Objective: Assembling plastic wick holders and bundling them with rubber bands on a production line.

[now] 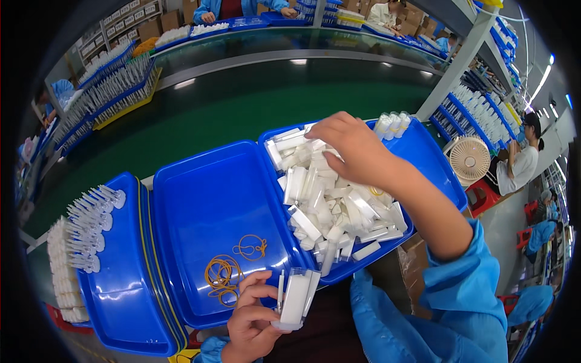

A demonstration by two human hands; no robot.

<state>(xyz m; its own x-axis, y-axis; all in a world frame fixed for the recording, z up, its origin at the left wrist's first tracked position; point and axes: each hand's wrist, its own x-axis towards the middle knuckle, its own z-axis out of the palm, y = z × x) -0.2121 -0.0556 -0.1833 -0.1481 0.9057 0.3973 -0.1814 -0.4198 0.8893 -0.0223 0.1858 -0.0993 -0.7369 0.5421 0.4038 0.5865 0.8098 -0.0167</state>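
Note:
My left hand (pixel 249 320) is closed around a small bunch of white pieces in clear plastic sleeves (pixel 295 297), held upright just past the front edge of the trays. My right hand (pixel 354 145) reaches over a heap of similar white pieces (pixel 330 199). Its fingers curve down at the far left of the heap, with the thumb apart from them, and nothing shows between. The heap fills the left part of a blue tray (pixel 426 151). At that tray's far end stand a few bundled white pieces (pixel 393 124).
An open blue tray (pixel 212 175) on the left holds loose yellow rubber bands (pixel 223 275). Further left, stacked blue trays (pixel 124 302) carry rows of clear-stemmed pieces (pixel 91 227). Behind runs a green conveyor belt (pixel 242 103). A fan (pixel 469 160) and a metal post (pixel 457 66) stand right.

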